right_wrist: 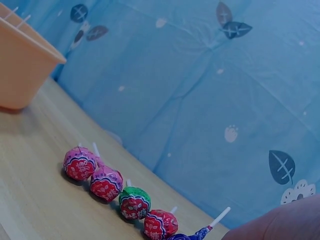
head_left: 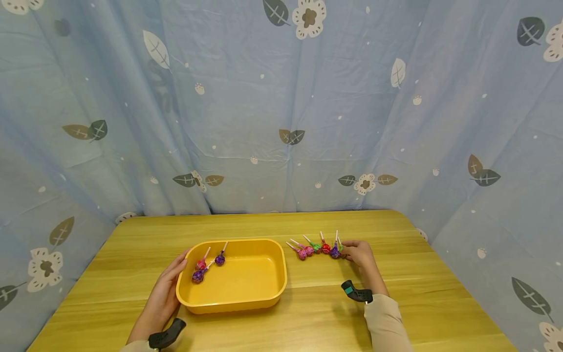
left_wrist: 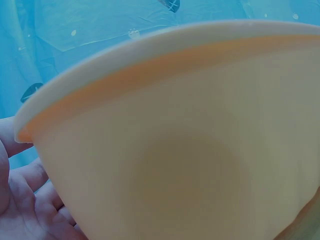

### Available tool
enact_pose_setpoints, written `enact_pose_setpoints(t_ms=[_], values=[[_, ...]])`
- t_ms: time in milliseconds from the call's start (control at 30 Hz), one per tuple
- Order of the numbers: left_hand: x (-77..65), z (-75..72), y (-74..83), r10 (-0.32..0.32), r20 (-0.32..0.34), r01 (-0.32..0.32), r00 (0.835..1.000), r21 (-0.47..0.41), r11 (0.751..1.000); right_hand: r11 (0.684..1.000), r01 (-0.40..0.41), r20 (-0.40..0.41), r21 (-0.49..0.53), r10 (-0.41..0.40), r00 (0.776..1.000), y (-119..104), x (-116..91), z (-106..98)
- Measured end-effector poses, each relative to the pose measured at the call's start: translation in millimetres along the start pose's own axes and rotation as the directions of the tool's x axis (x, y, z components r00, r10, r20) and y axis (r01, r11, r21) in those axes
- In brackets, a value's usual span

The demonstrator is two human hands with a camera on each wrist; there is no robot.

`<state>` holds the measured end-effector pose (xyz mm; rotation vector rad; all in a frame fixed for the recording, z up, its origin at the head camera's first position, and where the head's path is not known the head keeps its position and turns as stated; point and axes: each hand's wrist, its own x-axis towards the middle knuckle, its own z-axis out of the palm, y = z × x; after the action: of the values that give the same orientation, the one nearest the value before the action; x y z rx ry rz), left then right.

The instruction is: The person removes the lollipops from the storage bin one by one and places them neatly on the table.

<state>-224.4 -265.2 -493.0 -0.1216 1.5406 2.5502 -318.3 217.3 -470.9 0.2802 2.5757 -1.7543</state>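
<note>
My left hand lies along the left wall of a yellow plastic tray, its fingers touching the outside near the rim. In the left wrist view the tray wall covers most of the picture, with part of the hand beside it. Inside the tray's left end are a pink lollipop and two purple lollipops. My right hand pinches a green lollipop at the right end of a row on the table; its fingertips are partly hidden. Touching distance away lies a purple lollipop.
Leftward along the row are a red lollipop, another green lollipop and two pink lollipops, sticks pointing away. The wooden table ends at a blue patterned curtain. Each wrist carries a black strap mount.
</note>
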Motion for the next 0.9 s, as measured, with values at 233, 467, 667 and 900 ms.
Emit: enact_pose_setpoints(t_ms=[233, 467, 667, 900], values=[[0.1, -0.3, -0.3, 0.004, 0.008, -0.004, 1.000, 0.009, 1.000, 1.000, -0.008, -0.002, 0.019, 0.008, 1.000, -2, -1, -1], [-0.6, -0.6, 0.5, 0.002, 0.013, -0.002, 1.000, 0.019, 1.000, 1.000, 0.004, -0.009, 0.023, -0.004, 1.000, -10, -6, -3], [-0.5, -1.1, 0.1, 0.003, 0.013, -0.003, 1.000, 0.014, 1.000, 0.999, 0.035, 0.002, -0.010, -0.035, 0.999, -18, -11, -3], [0.2, -1.2, -0.5, 0.006, 0.010, -0.006, 1.000, 0.008, 1.000, 0.995, 0.095, 0.026, 0.016, -0.096, 0.995, -31, -19, 6]])
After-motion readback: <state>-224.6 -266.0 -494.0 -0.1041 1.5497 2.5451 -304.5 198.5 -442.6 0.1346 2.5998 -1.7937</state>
